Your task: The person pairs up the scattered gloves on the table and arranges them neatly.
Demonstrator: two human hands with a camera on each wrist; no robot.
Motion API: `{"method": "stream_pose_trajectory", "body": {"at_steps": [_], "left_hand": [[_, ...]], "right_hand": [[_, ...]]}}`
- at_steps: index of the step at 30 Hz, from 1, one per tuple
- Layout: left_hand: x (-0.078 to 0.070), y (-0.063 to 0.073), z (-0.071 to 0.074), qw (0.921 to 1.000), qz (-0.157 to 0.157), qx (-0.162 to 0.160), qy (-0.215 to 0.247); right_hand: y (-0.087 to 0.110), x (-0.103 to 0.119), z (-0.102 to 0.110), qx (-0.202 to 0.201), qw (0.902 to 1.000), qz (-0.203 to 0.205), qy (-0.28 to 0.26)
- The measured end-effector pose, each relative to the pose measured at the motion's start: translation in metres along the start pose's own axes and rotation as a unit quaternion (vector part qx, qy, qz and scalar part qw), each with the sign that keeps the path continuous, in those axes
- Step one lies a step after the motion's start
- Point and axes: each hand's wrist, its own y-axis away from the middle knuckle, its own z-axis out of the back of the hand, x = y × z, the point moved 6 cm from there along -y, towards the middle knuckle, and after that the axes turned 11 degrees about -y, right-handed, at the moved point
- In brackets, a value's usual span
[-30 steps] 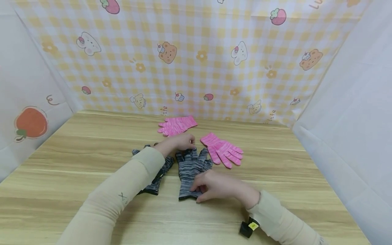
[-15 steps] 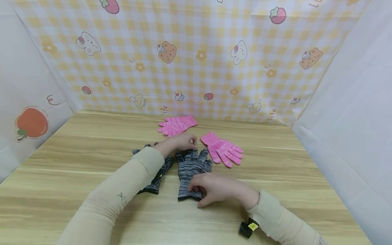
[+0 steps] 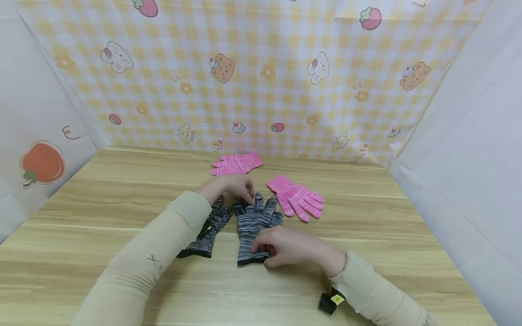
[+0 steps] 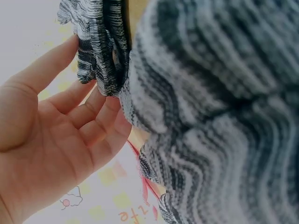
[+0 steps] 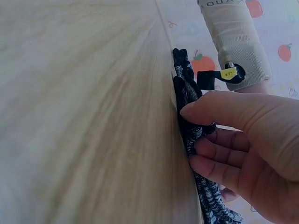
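A grey-and-black striped knit glove lies in the middle of the wooden table, fingers pointing away from me. My right hand pinches its black-edged cuff at the right corner; in the right wrist view the thumb and curled fingers stand on either side of the bunched cuff. At the glove's far end my left hand is bent down to its fingertips. The left wrist view shows that hand loosely curved, with thumb and index finger spread apart beside the glove's fingers.
A second grey-striped glove lies to the left, partly hidden under my left forearm. Behind are two pink gloves, one near the back edge and one to the right. A yellow checked cloth hangs behind the wooden table.
My left hand has shifted slightly left along the glove's fingertips, uncovering the glove's middle fingers. My right thumb moved off the cuff toward me, then back against it.
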Motion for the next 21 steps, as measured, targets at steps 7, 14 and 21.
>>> {"method": "stream_pose_trajectory", "body": {"at_steps": [7, 14, 21], "left_hand": [[-0.0009, 0.0010, -0.0013, 0.9996, -0.012, -0.006, -0.025], [-0.0010, 0.0005, -0.0022, 0.9989, -0.028, -0.019, -0.033], [-0.0001, -0.0017, -0.0022, 0.9985, -0.030, -0.026, -0.036]], "right_hand": [[0.0018, 0.0020, -0.0017, 0.008, 0.9990, -0.033, 0.031], [0.0040, 0.0061, -0.0011, 0.001, 0.9980, -0.039, 0.049], [0.0048, 0.0093, -0.0005, -0.003, 0.9982, -0.038, 0.047]]}}
